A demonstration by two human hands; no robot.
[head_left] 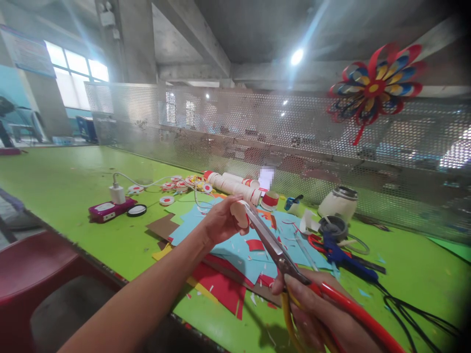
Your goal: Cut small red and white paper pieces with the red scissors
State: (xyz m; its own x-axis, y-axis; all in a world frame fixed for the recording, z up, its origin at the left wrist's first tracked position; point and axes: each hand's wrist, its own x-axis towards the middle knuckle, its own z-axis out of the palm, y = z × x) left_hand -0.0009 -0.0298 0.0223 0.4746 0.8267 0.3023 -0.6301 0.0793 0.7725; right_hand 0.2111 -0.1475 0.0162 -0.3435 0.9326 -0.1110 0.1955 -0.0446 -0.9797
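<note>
My left hand [224,220] pinches a small pale curved piece, seemingly paper or card [239,214], above the middle of the table. In my right hand [312,306] is a large pair of scissors [273,240], with one red and one yellow handle. The scissors point up and to the left, and their blade tips reach the edge of the pale piece. Whether the blades are fully closed is hard to see. Beneath both hands lie light-blue paper sheets [206,228], a red sheet [221,289] and scattered scraps. A small red piece [255,245] rests on the blue paper.
White and red paper rolls [235,189] lie behind my left hand, beside red-and-white discs [178,185]. At right are a blue glue gun [349,264], its black cable and a cream jar [338,202]. A purple power strip [110,211] sits left. A paper flower [373,88] hangs on the mesh partition.
</note>
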